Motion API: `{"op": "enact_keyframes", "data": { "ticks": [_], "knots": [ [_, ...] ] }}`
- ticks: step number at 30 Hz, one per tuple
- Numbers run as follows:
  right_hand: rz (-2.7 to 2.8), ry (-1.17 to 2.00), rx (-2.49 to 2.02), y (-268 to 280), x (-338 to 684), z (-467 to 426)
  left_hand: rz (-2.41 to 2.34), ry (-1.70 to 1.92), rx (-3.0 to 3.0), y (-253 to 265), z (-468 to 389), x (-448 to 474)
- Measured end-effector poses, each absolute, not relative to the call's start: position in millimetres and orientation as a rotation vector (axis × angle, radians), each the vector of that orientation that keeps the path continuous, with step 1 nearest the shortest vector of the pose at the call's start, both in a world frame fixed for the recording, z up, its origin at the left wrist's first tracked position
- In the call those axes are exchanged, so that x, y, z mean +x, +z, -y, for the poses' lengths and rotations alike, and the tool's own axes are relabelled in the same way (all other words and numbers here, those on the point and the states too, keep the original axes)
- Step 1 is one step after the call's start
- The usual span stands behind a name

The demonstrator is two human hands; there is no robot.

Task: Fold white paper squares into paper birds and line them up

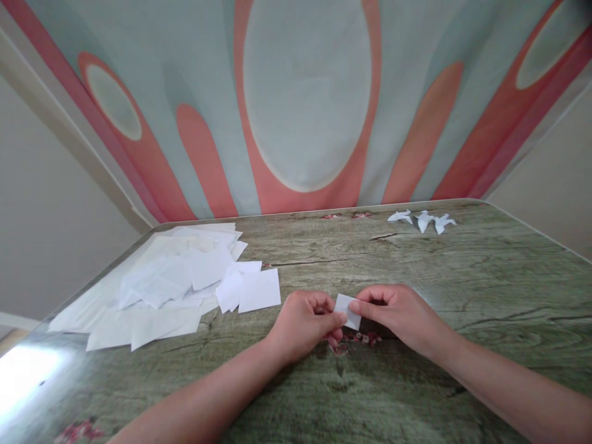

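Between both hands, just above the wood-patterned table [370, 394], is a small white square of paper [348, 312], tilted a little. My left hand [311, 320] pinches its left edge, thumb on top. On the right edge, my right hand [391, 308] grips it between thumb and fingers. Whether the square is folded into layers, I cannot tell. Off to the left of my left hand lie a few loose white paper sheets [261, 290], partly overlapping.
A wide, untidy pile of white paper [161, 277] covers the table's left side. Three small folded white paper figures, perhaps birds [423, 221], stand in a row at the far right. Behind the table's far edge hangs a coral and grey-green patterned cloth [308, 98].
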State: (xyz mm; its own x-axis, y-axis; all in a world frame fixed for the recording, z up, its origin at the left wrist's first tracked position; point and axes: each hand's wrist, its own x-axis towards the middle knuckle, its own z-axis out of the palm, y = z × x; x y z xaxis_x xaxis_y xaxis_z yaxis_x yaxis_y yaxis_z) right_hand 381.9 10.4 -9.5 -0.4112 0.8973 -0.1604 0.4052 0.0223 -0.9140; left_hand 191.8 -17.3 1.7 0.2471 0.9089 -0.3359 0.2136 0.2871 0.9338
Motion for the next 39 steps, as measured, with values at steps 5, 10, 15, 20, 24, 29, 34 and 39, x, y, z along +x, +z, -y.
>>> {"op": "enact_keyframes", "data": {
  "ticks": [5,10,15,20,24,29,34,39],
  "knots": [
    [1.840,1.351,-1.338,-14.2,383.2,-13.4,-1.247,0.693,1.149,1.8,15.7,192.1],
    [1.816,1.479,-1.298,-24.5,381.8,-13.2,-1.281,0.798,1.136,-5.0,14.8,191.6],
    [1.919,1.289,-1.277,-18.5,376.0,-7.3,-1.246,0.862,1.131,-7.8,13.6,193.3],
    [1.989,1.068,-1.219,-18.3,370.0,-0.2,-1.230,0.918,1.103,-8.7,13.1,195.2],
    [1.979,1.057,-1.221,-20.3,368.7,3.1,-1.222,0.967,1.088,-8.0,13.0,195.1],
    [1.850,1.256,-1.221,-16.5,371.6,0.1,-1.156,1.026,1.052,-11.3,12.7,195.4],
    [1.811,1.137,-1.242,-12.1,380.9,-7.9,-1.111,0.775,1.127,-13.9,13.7,193.7],
    [2.058,1.081,-1.178,-4.9,387.0,-9.6,-1.105,0.838,1.180,-7.4,8.6,184.3]
  ]
}}
